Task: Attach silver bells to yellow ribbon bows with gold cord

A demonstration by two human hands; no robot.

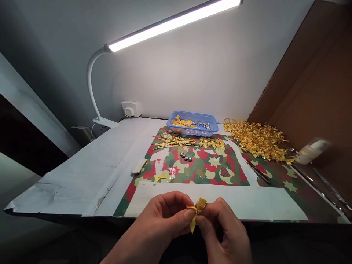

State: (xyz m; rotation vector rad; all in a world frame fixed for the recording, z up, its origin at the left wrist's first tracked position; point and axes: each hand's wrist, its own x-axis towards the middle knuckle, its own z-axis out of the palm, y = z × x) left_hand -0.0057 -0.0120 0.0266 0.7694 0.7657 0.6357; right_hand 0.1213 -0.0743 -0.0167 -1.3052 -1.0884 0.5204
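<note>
A small yellow ribbon bow (200, 204) is pinched between both hands just in front of the table's near edge. My left hand (167, 216) grips its left side between thumb and fingers. On the other side, my right hand (224, 227) has thumb and forefinger closed on the bow near its knot. One ribbon tail hangs down between the hands. Whether a wire or bead is also in the fingers cannot be made out. A yellow ribbon piece (160, 177) lies on the patterned sheet beyond my left hand, and several silver beads (186, 157) sit farther back.
A blue basket (211, 127) holds bows and silver beads. Before it lie gold twist ties (176, 141) and loose bows (211, 143). A heap of gold bows (255, 139), tweezers (258, 172) and a clear bottle (310, 151) are at right. A lamp (92, 88) stands left.
</note>
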